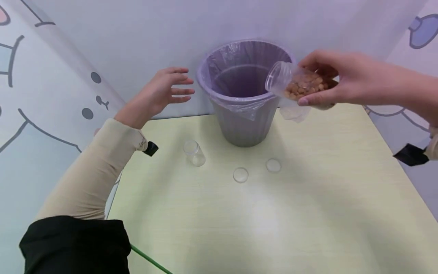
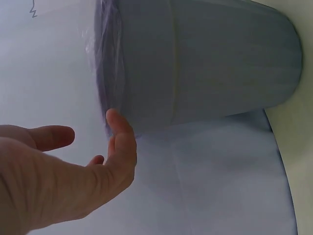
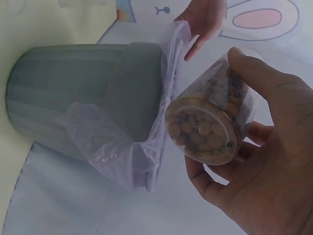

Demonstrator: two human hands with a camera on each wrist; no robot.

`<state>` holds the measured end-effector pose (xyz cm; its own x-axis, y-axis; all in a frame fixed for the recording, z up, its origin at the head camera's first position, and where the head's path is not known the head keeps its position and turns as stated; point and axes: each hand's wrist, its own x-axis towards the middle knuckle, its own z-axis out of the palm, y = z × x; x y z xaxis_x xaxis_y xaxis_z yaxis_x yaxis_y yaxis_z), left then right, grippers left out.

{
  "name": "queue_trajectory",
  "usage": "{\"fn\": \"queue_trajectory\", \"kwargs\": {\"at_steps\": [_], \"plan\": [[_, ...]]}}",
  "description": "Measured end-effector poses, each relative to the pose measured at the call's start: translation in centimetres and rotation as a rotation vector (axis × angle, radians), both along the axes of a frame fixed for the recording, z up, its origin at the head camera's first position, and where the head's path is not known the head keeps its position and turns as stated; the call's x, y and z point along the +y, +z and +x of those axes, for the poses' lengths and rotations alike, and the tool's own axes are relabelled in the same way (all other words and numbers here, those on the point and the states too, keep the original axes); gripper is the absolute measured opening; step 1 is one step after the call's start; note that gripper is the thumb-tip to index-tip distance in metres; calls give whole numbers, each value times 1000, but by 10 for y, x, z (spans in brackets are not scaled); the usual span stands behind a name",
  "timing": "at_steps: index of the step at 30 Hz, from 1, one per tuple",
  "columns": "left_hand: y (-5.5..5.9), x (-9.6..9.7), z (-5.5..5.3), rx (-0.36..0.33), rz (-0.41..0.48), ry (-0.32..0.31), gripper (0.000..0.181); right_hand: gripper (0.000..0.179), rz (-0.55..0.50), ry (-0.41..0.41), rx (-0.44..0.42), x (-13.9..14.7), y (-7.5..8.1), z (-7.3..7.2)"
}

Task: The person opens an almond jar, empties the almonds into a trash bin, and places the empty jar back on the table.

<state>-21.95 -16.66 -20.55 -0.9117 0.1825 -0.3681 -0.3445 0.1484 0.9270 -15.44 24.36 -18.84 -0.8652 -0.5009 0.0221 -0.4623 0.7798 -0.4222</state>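
My right hand (image 1: 345, 80) grips a clear plastic jar (image 1: 278, 78) partly filled with small brown nuts (image 1: 304, 85). The jar lies tilted on its side, its open mouth over the right rim of a purple-grey trash bin (image 1: 244, 125). In the right wrist view the base of the jar (image 3: 203, 132) faces the camera, with nuts gathered against it. My left hand (image 1: 164, 89) hovers just left of the bin, fingers loosely spread and holding nothing. The left wrist view shows the left hand's fingers (image 2: 124, 142) close to the bin's rim.
A thin plastic liner (image 1: 253, 108) folds over the bin's rim. On the pale wooden table (image 1: 308, 213) stand a second clear jar (image 1: 195, 154) and two clear round lids, one nearer (image 1: 240, 175). A green stick (image 1: 150, 258) shows at the front edge; a patterned cloth (image 1: 137, 34) hangs behind.
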Motion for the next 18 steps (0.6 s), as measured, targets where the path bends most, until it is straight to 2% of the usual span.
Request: {"fn": "queue_trajectory", "kwargs": {"at_steps": [4,7,13,18], "plan": [[-1,7,-15,-41,38,21,52,62,24,23,27,-6,8,-16],[-2,12,-23,-62,59,31,52,64,67,27,46,-8,13,-27],[-7,18,-27,-86,90,39,52,67,143,22,24,-12,19,-47],[-7,17,-29,-120,162,73,50,70,175,17,-6,-14,24,-63]]}}
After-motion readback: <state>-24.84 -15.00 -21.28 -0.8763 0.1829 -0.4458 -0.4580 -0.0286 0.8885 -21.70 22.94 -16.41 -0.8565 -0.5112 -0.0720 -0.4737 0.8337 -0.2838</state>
